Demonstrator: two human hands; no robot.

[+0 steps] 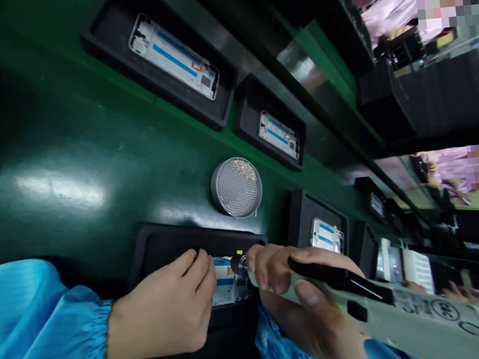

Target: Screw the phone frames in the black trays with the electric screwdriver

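Observation:
My right hand [313,291] is wrapped around a pale electric screwdriver [404,310] with a black lever along its side. Its dark tip end [240,265] points down at the right part of a phone frame [227,294] with blue strips. That frame lies in a black tray [165,243] close to me. My left hand [171,304] is closed, its curled fingers at the left part of the same frame, holding it there. Those fingers cover much of the frame, and their tips are hidden. Just beyond the tray stands a round silver screw dish [237,188] with a dotted surface.
More black trays with phone frames line the green table [70,139]: one large tray [103,40] at the top, a smaller one [243,111] beside it, another [296,213] at right. A raised rail [296,67] runs behind. Co-workers in pink sleeves [392,7] sit beyond.

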